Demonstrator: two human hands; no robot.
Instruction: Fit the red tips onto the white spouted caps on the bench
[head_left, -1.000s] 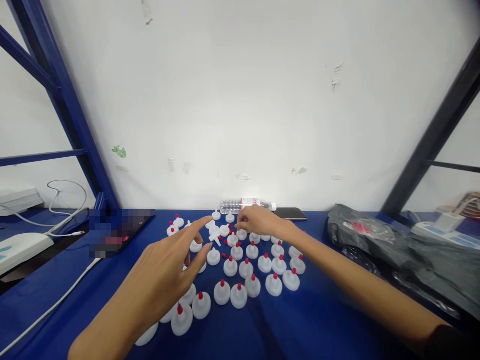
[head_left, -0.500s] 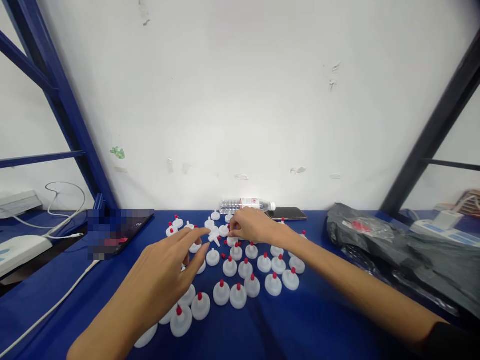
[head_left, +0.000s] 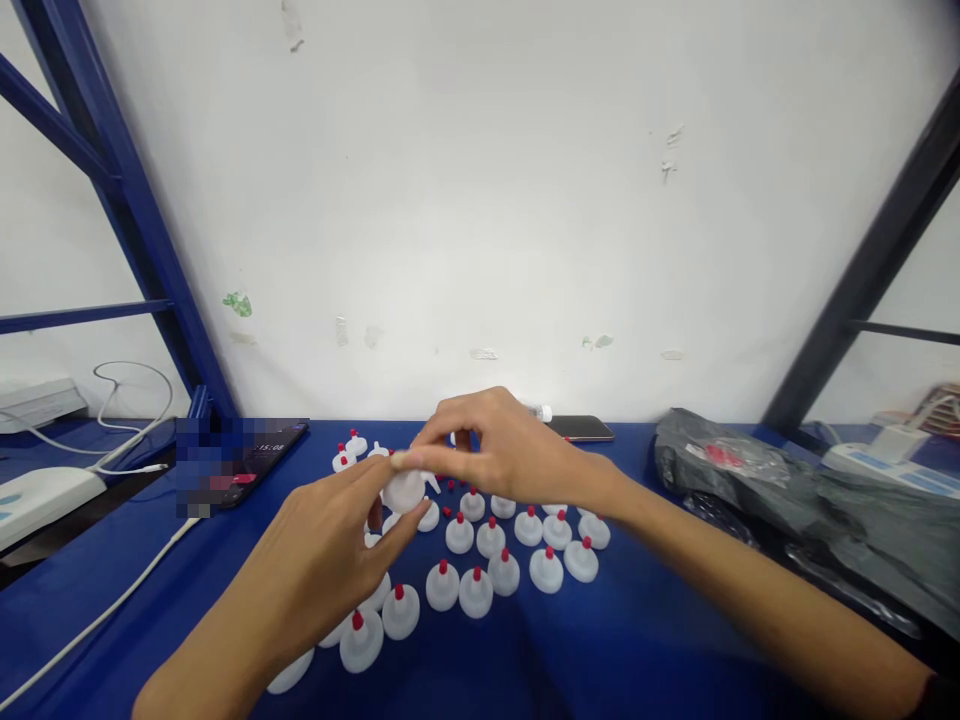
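Pinches a translucent white cap (head_left: 405, 492) near its upper edge in the closed grip of the right hand (head_left: 517, 445), above the blue worktop (head_left: 637, 620). Curves the left hand (head_left: 337, 540) around the same cap, with thumb below and forefinger next to the right thumb; cannot tell, through the overlapping fingers, a firm hold from a loose one in this left grip.

Works above a loose spread of red-tipped caps (head_left: 475, 597), upright on the worktop, from beside the left wrist across to near the right forearm. Has small loose red pieces (head_left: 448, 512) lying among them. Hides most of a clear bottle (head_left: 534, 410) behind the right hand, near a dark phone (head_left: 585, 427) lying flat by the wall (head_left: 480, 200).

Has on the left a dark screen (head_left: 281, 440) showing digits, and a white cable (head_left: 112, 610); on the right, well apart from the caps, a crumpled grey bag (head_left: 810, 510).
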